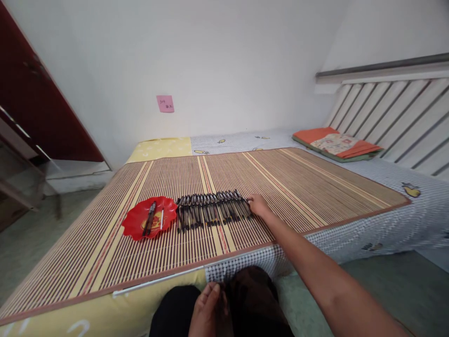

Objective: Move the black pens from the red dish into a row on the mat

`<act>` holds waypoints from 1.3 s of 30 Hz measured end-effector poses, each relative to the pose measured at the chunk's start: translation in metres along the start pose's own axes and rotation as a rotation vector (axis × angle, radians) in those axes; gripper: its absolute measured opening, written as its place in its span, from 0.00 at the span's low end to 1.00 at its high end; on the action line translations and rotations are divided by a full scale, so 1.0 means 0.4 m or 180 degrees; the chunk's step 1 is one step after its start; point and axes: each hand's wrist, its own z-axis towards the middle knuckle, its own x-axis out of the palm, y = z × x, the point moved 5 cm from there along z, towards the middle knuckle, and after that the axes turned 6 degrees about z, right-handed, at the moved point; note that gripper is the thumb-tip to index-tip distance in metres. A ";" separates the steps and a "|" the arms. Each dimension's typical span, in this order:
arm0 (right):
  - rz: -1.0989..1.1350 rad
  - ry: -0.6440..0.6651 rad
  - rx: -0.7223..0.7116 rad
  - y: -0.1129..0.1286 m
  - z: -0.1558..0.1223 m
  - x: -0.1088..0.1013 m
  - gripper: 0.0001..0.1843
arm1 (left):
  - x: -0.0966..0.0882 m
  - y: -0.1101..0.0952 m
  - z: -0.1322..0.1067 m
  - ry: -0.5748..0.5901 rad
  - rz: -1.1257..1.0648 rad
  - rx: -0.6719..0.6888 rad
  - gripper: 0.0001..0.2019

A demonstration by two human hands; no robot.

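A long row of dark pens (206, 209) lies side by side on the striped mat (280, 187). My right hand (258, 205) is at the right end of this row, its fingers closed at the last pen (244, 202). Left of the row sits a red scalloped plate (130, 225), holding a few dark pens (150, 219) and a thin white stick-like piece (162, 219). Down at my lap is my left hand (205, 306), with its fingers curled together; whatever it may hold is hidden.
The mat covers a bed with a checked sheet (400, 171) and a yellow part (164, 146). A folded orange cloth (336, 142) rests at the right back, by a white slatted headboard (403, 112). A pink note (165, 104) is on the wall. My knees are at the front edge.
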 end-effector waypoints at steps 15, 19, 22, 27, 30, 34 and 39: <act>0.0809 0.0225 -0.0015 -0.056 -0.055 0.002 0.17 | 0.001 -0.002 -0.002 -0.0020 0.0043 -0.0039 0.27; 0.1057 0.0275 0.0002 -0.056 -0.063 0.002 0.18 | 0.025 -0.032 -0.026 0.0015 0.0122 -0.0081 0.28; 0.1198 0.0281 0.0027 -0.057 -0.067 0.003 0.17 | 0.037 -0.045 -0.037 0.0006 0.0134 -0.0074 0.29; 0.1385 0.0250 0.0073 -0.061 -0.080 0.002 0.16 | 0.042 -0.049 -0.040 0.0072 0.0231 -0.0013 0.27; 0.1481 0.0181 0.0073 -0.061 -0.090 -0.004 0.15 | 0.042 -0.051 -0.041 0.0101 0.0279 -0.0008 0.27; 0.1627 0.0006 0.0103 -0.062 -0.114 -0.016 0.16 | 0.034 -0.041 -0.032 0.0076 0.0266 0.0010 0.27; 0.1865 -0.0363 0.0070 -0.021 -0.228 -0.057 0.18 | 0.006 -0.004 0.001 0.0003 0.0256 0.0056 0.28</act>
